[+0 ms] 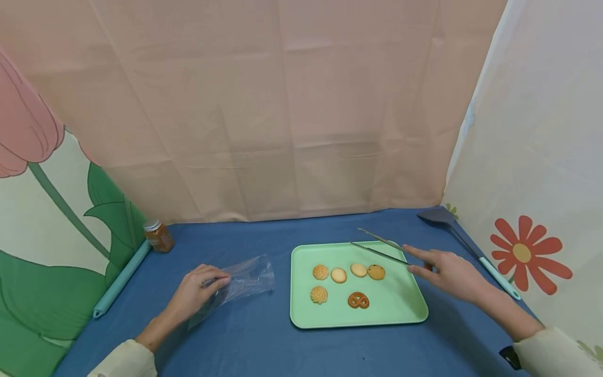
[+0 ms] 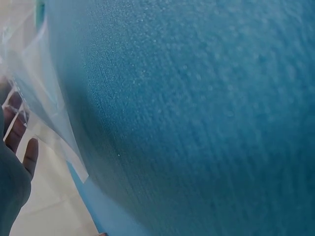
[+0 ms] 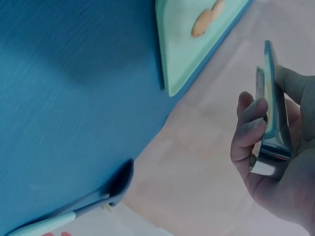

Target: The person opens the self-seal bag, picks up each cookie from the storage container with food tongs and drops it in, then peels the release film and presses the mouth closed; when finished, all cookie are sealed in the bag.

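Observation:
My left hand (image 1: 200,288) pinches a clear plastic bag (image 1: 254,277) over the blue cloth, left of the tray. The bag's far end points right and looks flared. In my right hand (image 1: 454,275) are metal tongs (image 1: 383,255), their two arms apart with nothing between them. The tips hover over the back right part of a mint green tray (image 1: 400,311). On it lie two swirl cookies (image 1: 319,295), two plain round cookies (image 1: 338,275), a dotted cookie (image 1: 376,272) and a pretzel-shaped cookie (image 1: 358,300). The right wrist view shows fingers and thumb around the tongs (image 3: 273,155).
A jar with a silver lid (image 1: 159,238) stands at the back left, by a teal roll (image 1: 123,280) along the left edge. A dark turner with a pale teal handle (image 1: 499,277) lies along the right edge. Cloth walls (image 1: 282,131) enclose the table's back and sides.

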Demonstrator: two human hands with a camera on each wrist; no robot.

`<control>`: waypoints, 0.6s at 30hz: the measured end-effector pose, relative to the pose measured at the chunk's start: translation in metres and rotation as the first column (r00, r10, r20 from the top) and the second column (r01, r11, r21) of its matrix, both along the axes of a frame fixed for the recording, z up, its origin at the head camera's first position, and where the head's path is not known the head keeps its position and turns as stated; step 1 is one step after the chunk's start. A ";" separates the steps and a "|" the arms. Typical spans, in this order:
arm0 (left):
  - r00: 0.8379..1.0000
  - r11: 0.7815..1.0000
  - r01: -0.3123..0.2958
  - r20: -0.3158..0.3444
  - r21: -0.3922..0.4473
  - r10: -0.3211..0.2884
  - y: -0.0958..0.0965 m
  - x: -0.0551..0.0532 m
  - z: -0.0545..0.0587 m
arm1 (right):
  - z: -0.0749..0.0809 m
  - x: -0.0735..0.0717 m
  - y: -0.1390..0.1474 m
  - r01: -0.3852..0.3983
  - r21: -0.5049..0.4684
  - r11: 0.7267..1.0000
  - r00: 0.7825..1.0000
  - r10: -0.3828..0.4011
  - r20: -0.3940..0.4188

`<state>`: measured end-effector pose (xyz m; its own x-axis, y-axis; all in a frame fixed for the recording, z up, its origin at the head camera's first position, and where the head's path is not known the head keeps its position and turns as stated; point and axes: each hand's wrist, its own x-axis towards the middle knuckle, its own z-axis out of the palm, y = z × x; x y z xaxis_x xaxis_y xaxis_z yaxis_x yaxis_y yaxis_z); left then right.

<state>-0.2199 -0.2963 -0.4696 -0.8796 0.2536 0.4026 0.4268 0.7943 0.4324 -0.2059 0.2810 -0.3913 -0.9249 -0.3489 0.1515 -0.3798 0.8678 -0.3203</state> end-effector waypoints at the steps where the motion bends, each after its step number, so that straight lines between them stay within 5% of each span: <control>1: 1.000 1.000 -0.001 0.000 -0.003 0.001 0.000 0.000 0.000 | 0.000 0.000 -0.002 -0.003 0.002 1.000 1.000 0.003 0.000; 18: 0.999 1.000 -0.029 0.031 -0.011 0.029 0.000 0.001 0.003 | -0.007 -0.003 -0.020 -0.047 -0.068 0.997 0.989 0.056 0.134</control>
<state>-0.2192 -0.2961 -0.4668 -0.8985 0.2322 0.3726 0.3904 0.8106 0.4364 -0.2091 0.2614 -0.3984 -0.9195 -0.3900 0.0498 -0.3728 0.8243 -0.4261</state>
